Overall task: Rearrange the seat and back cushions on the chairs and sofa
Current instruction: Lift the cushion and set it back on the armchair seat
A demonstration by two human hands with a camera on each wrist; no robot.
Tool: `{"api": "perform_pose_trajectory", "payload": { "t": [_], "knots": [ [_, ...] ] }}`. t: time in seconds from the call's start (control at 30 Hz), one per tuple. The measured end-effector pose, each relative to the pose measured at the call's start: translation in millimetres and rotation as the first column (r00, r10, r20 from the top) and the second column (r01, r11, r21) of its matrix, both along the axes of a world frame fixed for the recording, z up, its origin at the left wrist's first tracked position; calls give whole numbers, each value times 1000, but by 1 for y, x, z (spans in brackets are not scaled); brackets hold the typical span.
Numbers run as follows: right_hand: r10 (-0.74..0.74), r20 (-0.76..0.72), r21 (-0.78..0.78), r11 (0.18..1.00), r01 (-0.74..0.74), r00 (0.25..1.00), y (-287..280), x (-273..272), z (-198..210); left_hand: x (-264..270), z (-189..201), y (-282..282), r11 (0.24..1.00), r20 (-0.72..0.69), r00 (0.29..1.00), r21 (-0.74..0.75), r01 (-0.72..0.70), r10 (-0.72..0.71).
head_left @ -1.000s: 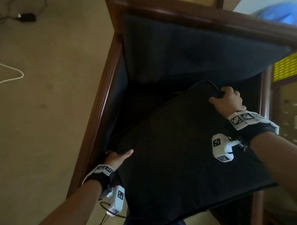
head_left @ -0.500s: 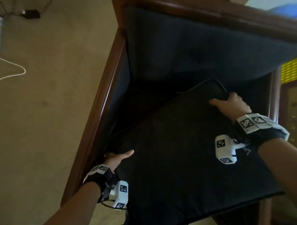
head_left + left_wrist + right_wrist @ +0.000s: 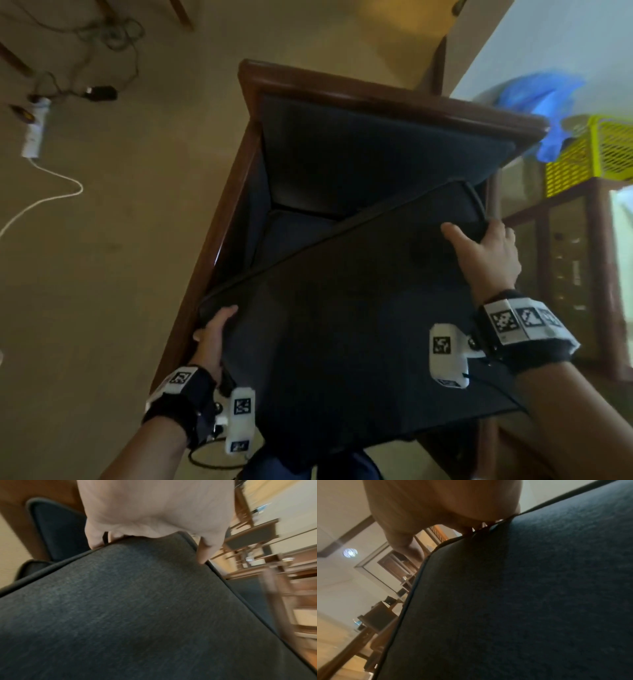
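Note:
A dark blue seat cushion (image 3: 359,308) is held tilted above a wooden armchair (image 3: 239,192). My left hand (image 3: 214,330) grips the cushion's near left corner, thumb on top. My right hand (image 3: 486,253) grips the far right corner, thumb on top and fingers curled over the edge. Both wrist views show the same cushion (image 3: 137,608) (image 3: 522,595) filling the frame, with my fingers wrapped over its piped edge. A dark back cushion (image 3: 370,161) leans against the chair's backrest. Another dark cushion (image 3: 294,236) lies on the seat below the lifted one.
Beige floor lies to the left, with a white power strip (image 3: 34,126) and cables. A wooden shelf unit (image 3: 561,246) stands right of the chair, carrying a yellow mesh basket (image 3: 596,154) and a blue plastic bag (image 3: 544,102).
The cushion has lifted higher off the chair and swung towards me, still held at both corners. My head has drawn back, so the whole chair shows.

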State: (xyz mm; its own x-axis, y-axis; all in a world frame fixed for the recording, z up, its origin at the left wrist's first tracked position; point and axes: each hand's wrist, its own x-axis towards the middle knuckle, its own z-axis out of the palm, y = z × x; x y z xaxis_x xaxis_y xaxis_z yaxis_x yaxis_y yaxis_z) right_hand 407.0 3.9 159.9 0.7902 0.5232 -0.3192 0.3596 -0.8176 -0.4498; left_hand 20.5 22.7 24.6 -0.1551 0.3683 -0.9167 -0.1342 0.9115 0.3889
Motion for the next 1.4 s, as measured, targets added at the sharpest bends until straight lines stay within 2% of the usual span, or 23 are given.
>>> {"api": "perform_pose_trajectory", "payload": {
  "t": [0.1,0.23,0.37,0.43,0.53,0.63,0.77,0.83,0.87,0.93,1.0,1.07,1.13,1.23,1.33,1.4],
  "knots": [
    [-108,-42,105,988,112,993,-15,1,36,2,36,5,994,50,998,100,-47,42],
    [-214,-141,268,932,245,967,-47,6,79,23,107,13,949,122,991,300,-96,62],
    [-342,-275,399,809,431,898,-82,15,104,40,170,26,888,209,978,447,-109,15],
    [-370,-341,441,749,495,864,-94,19,106,43,194,35,854,166,986,509,-108,25],
    [-417,-363,471,689,550,833,-106,24,100,48,207,52,800,117,990,586,-128,72],
    [-392,-398,457,699,550,829,-118,22,82,40,210,60,779,43,992,615,-121,121],
    [-412,-525,355,689,632,744,-136,14,30,34,205,57,810,-11,998,586,-41,58],
    [-444,-561,282,692,665,699,-145,18,5,43,195,46,851,-74,997,521,64,-30],
    [-454,-552,233,722,652,699,-148,19,-2,45,177,41,871,-98,992,478,118,-80],
    [-426,-495,166,809,564,757,-154,17,-5,43,148,31,901,-126,981,390,188,-150],
    [-349,-457,180,864,470,818,-151,11,-5,23,115,31,913,-151,979,365,180,-133],
    [-315,-460,173,885,432,830,-141,3,-3,7,106,31,916,-159,978,357,182,-132],
    [-357,-413,148,881,449,838,-129,-6,-1,2,116,27,893,-209,956,360,271,-206],
    [-364,-162,124,915,385,917,-114,-27,4,-5,122,21,857,-256,933,387,339,-254],
    [-96,81,106,991,87,992,-109,-58,10,-12,117,16,858,-236,938,393,330,-253],
    [132,145,124,981,-151,981,-102,-84,14,-17,111,9,863,-232,943,395,315,-238]
  ]
}}
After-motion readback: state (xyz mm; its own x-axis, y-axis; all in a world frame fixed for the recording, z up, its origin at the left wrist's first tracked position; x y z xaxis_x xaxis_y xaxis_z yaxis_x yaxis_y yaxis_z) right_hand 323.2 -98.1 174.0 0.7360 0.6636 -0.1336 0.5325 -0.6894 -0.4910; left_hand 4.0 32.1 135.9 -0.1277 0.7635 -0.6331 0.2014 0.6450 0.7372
